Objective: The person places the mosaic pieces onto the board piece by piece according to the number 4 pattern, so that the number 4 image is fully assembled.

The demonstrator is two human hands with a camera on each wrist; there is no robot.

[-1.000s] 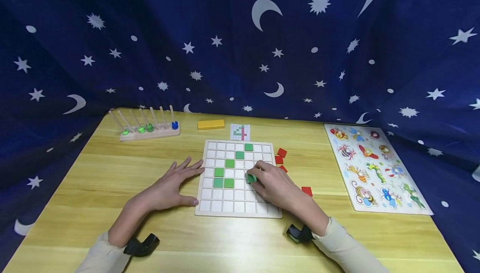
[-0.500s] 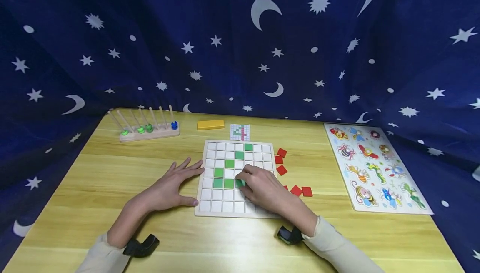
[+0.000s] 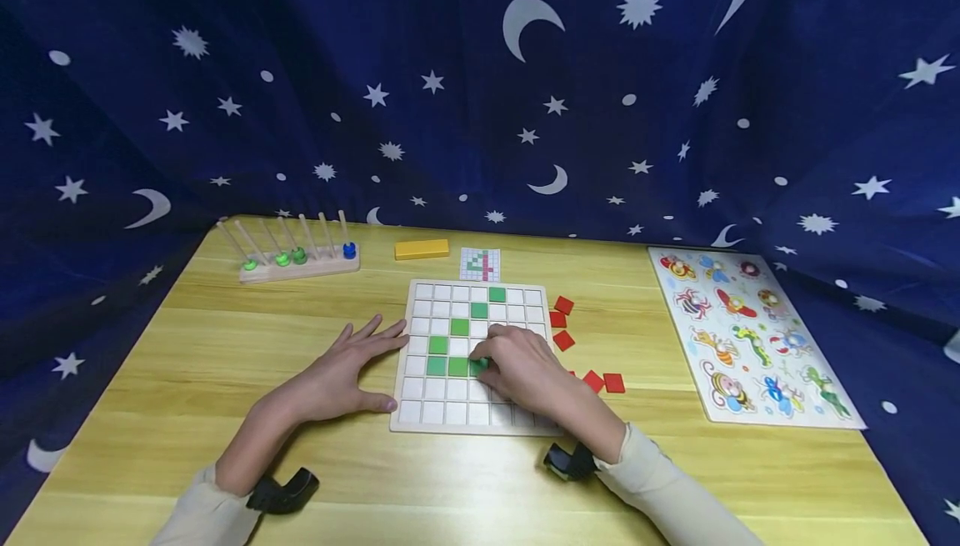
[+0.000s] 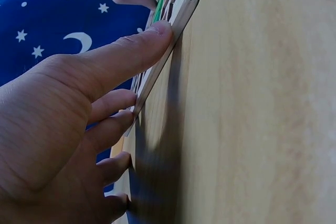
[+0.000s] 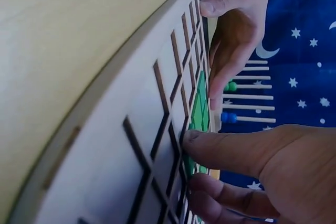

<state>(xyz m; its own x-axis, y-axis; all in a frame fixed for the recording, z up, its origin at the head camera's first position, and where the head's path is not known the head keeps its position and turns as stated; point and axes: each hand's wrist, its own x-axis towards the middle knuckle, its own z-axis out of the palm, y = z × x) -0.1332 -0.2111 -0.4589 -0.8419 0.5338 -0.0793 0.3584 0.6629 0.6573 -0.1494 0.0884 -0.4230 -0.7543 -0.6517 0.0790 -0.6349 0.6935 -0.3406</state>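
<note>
A white grid board (image 3: 456,413) with a light wooden frame lies mid-table. Several green tiles (image 3: 458,367) sit in its cells, in a slanting line and a row. At the right end of that row my right hand (image 3: 528,369) pinches a green square tile (image 3: 477,368) between thumb and fingers, at the cell. Most of this tile is hidden by the fingers; its edge (image 5: 188,165) shows in the right wrist view. My left hand (image 3: 337,375) has its fingers spread, with thumb (image 4: 157,34) and fingertips against the board's left edge.
A small pattern card (image 3: 480,265) lies behind the board, near a yellow block (image 3: 422,250). Several red tiles (image 3: 564,340) lie right of the board. A bead-and-peg stand (image 3: 300,265) is at back left, an insect puzzle board (image 3: 757,338) at right.
My right hand has moved left and slightly down with the green tile, to the cell beside the green row. More red tiles show behind it. The left hand keeps its place.
</note>
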